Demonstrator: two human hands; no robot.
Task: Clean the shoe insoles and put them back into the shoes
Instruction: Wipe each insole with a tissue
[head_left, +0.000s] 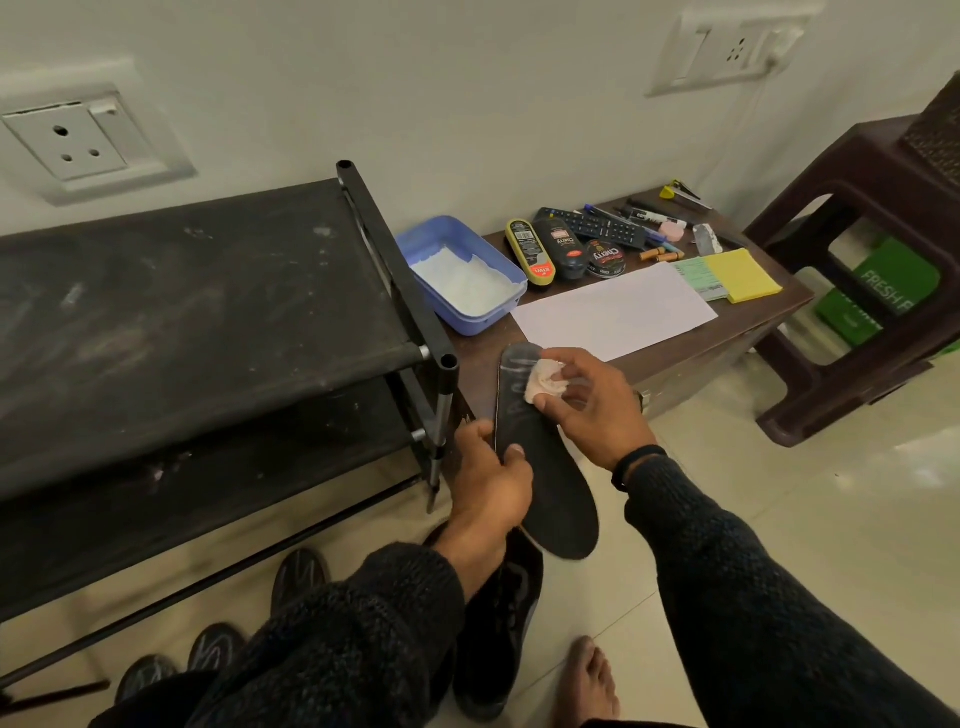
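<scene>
Gripping the black insole (545, 467) by its edge, the left hand (488, 488) holds it above a black shoe (498, 623) on the floor, while the right hand (592, 410) pinches a crumpled white cloth (543, 382) against the insole's toe end.

The left hand (485, 480) grips a black insole (545, 467) by its edge while the right hand (587, 410) presses a crumpled cloth (543, 382) on its toe end, above a black shoe (498, 623) on the floor.
</scene>
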